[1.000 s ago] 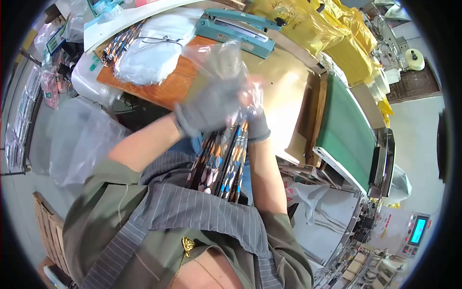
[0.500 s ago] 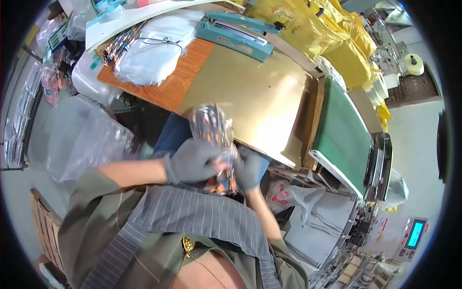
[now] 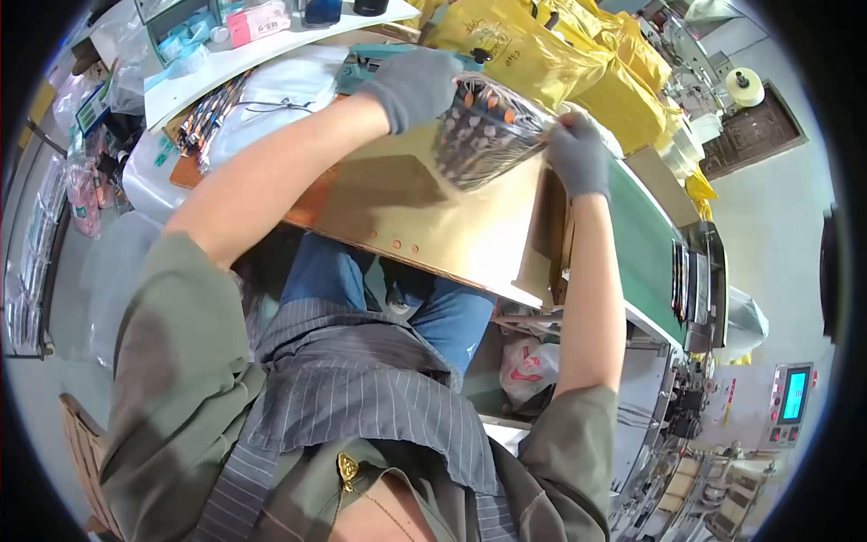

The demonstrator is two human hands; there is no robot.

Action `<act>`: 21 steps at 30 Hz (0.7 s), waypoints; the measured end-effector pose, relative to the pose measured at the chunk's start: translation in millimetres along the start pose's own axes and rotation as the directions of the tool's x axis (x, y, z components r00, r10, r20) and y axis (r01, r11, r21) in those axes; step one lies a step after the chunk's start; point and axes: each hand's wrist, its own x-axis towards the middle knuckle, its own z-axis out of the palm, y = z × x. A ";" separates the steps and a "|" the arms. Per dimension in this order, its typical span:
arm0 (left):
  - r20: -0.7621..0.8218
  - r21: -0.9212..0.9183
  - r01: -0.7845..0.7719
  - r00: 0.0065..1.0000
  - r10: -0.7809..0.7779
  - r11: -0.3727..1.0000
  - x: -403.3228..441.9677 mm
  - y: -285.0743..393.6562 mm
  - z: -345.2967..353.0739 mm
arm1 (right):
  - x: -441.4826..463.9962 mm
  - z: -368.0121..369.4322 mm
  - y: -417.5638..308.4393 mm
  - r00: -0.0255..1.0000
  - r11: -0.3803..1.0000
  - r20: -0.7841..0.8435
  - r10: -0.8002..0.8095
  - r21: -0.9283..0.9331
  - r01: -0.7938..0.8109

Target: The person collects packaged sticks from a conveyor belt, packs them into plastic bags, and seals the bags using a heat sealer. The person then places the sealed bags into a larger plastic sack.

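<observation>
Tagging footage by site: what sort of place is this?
Probably a small packing workshop: a filled clear plastic bag is held near a teal device, likely a sealer; a flat green surface, possibly a conveyor belt, lies right; yellow plastic sacks are piled behind.

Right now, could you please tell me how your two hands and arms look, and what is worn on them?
The left hand wears a plain grey glove, and the right hand wears a matching one. Both end at the wrist. The loose olive-green sleeves reach about the elbows, leaving the forearms uncovered.
</observation>
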 end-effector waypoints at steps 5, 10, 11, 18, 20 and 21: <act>0.449 -0.388 0.320 0.885 -0.127 0.864 27.2 17.3 -36.3 | 1.2 -24.9 -2.3 0.962 0.957 0.249 0.113 0.234 -0.173; 0.687 -0.197 0.306 0.721 -0.091 0.931 21.3 -4.2 -14.5 | -5.8 -34.1 -1.3 0.829 0.898 0.507 0.236 0.214 -0.386; 0.623 -0.365 0.374 0.779 -0.075 0.853 17.6 5.7 -26.9 | -3.7 -48.1 -12.0 0.902 0.962 0.405 0.149 0.152 -0.227; 0.519 -0.668 0.366 0.853 0.053 0.647 13.5 54.7 -84.8 | -34.4 -2.9 -36.2 0.813 0.862 0.297 -0.501 0.092 0.498; 0.441 -0.687 0.299 0.896 0.052 0.663 16.6 41.1 -83.7 | -34.6 17.9 -37.8 0.933 0.901 0.199 -0.300 0.380 0.208; 0.257 -0.709 0.208 0.966 -0.028 0.674 15.7 28.2 -81.3 | -29.2 22.0 -39.3 0.962 0.881 0.210 -0.177 0.469 0.059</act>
